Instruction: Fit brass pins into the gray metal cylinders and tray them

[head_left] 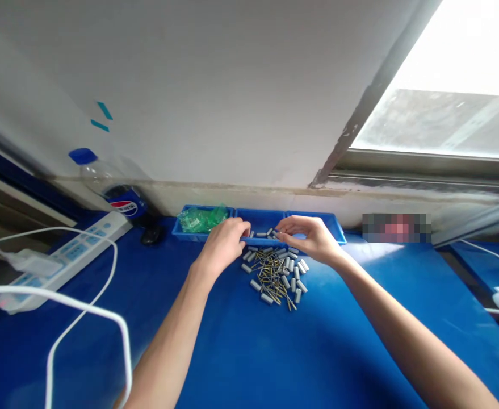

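My left hand (227, 236) is over the front left part of the middle compartment of a blue tray (260, 216). Its fingers are curled closed, and whatever they hold is hidden. My right hand (309, 236) reaches over the same compartment from the right, thumb and fingers pinched together at its front edge. Small grey metal cylinders (261, 234) lie in the compartment between both hands; I cannot tell whether one is in the right fingertips. On the table just in front is a loose pile of thin brass-coloured pins (270, 272), with more grey cylinders (297, 272) scattered around it.
Green transparent plastic pieces (202, 218) fill the left compartment. At the left stand a cola bottle (125, 199) and a white power strip (66, 264) with white cables (117, 318) looping over the blue table (240, 352). A wall (210, 102) rises right behind the tray.
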The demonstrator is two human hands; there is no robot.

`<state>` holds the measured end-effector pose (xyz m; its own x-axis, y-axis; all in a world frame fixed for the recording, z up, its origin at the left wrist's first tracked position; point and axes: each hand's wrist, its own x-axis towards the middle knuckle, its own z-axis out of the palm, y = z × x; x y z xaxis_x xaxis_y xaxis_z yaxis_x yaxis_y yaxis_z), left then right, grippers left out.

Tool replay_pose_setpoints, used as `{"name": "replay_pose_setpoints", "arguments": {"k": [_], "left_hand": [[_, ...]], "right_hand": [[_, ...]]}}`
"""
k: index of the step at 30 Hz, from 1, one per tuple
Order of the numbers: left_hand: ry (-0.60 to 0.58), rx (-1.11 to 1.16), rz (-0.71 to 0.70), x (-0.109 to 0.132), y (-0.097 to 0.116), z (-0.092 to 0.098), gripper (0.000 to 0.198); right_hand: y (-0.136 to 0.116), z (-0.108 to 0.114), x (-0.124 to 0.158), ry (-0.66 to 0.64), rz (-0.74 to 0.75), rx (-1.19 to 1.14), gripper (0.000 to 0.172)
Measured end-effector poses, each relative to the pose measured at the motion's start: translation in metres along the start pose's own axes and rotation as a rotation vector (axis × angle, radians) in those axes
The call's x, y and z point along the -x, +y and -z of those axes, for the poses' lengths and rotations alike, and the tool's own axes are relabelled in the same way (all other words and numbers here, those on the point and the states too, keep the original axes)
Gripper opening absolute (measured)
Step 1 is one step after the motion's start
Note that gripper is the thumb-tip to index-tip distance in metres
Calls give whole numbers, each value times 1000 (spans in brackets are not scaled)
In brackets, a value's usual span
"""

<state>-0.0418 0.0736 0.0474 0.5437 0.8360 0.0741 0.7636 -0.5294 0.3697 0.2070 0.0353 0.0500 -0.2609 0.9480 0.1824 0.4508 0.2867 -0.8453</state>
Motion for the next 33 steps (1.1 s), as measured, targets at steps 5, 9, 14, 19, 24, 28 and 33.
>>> {"name": "replay_pose_setpoints", "arguments": {"k": [5,9,14,19,24,28,33], "left_hand": [[32,4,-127,4,22,-2,15],[-23,-29,-123,8,39,-3,7],[35,-92,-151,11,50,0,12],[-152,-87,-108,14,60,-2,17],[-278,-143,-31,17,67,-12,29],[-276,-168,-50,17,67,-17,30],[-252,-169,-84,15,66,-18,27]], "right_hand": [[15,11,19,299,-67,160,28],[15,8,25,399,-83,316,39],[1,-15,30,369,-3,278,31],[-13,-24,35,167,36,265,23],[-30,-14,40,-66,23,455,14],[-45,-6,43,-189,16,521,15],[-63,-1,49,-282,-6,675,17]]}}
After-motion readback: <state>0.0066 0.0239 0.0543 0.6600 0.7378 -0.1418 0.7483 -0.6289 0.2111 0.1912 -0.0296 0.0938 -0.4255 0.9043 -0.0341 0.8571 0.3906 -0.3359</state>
